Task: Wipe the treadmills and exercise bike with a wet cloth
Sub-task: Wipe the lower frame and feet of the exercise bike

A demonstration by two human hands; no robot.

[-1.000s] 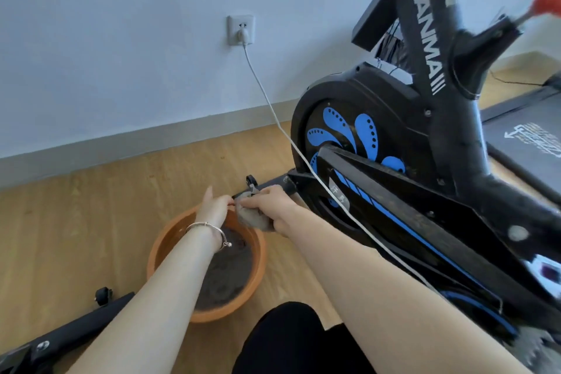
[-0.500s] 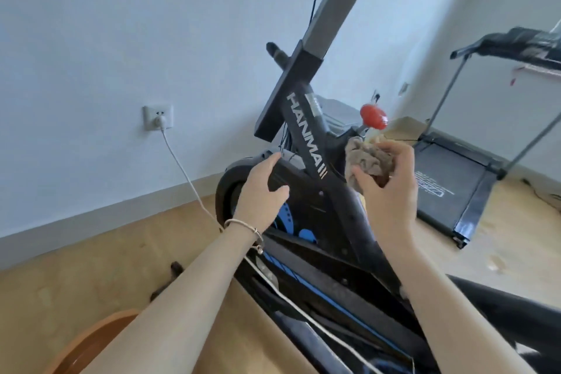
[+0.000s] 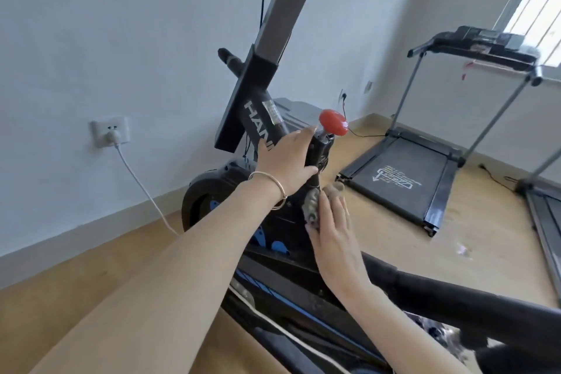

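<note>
The black and blue exercise bike fills the middle of the view, its red knob at the top of a short post. My left hand, with a bracelet at the wrist, rests on the frame just below that knob, fingers straight. My right hand holds a crumpled grey-brown cloth against the frame tube under the post, fingers curved over it. A black treadmill stands on the floor to the right, and its console is raised on grey uprights.
A white cable runs from a wall socket down across the bike. The edge of a second treadmill shows at the far right. A thin black wire lies on the wooden floor by the wall. A window is at upper right.
The view rose from the orange basin to the bike. My right hand carried the cloth down from beside the knob to the frame tube. My left hand moved up from the flywheel cover to the post.
</note>
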